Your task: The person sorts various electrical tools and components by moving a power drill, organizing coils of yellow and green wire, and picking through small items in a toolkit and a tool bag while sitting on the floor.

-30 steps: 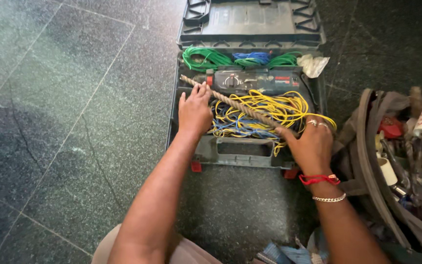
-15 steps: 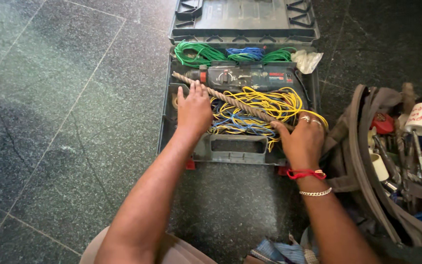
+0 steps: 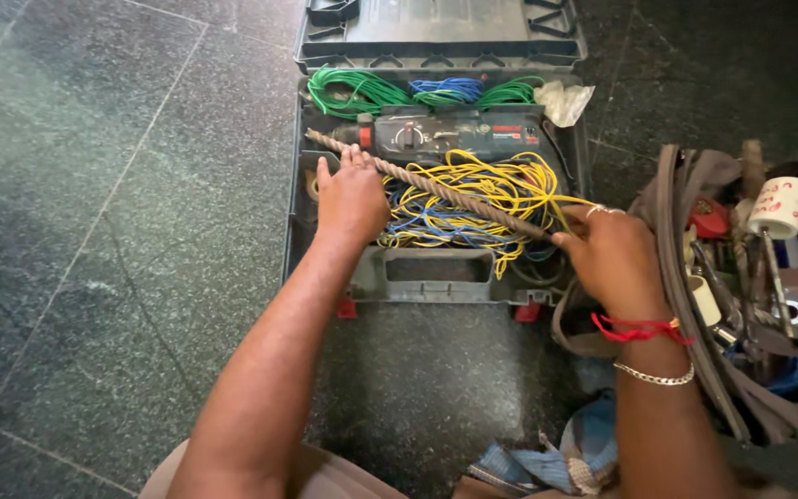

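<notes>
the dark speckled stone floor point(image 3: 94, 231) spreads bare to the left of the open grey plastic tool case point(image 3: 299, 185), whose lid point(image 3: 436, 28) lies flat behind it. to the right, just beside the case wall, an open brown canvas tool bag point(image 3: 695, 277) crowds that edge. inside the case a dark rotary hammer drill point(image 3: 454, 137) lies crosswise below green wire coils point(image 3: 353, 91), with a tangle of yellow and blue wires point(image 3: 473, 199) in front. the long twisted masonry drill bit point(image 3: 436, 189) lies diagonally over the wires, its tip toward the far left corner, its shank toward the near right. the left hand point(image 3: 351, 196) rests flat, fingers spread, against the bit near its tip. the right hand point(image 3: 613, 254) curls closed around the shank end.
</notes>
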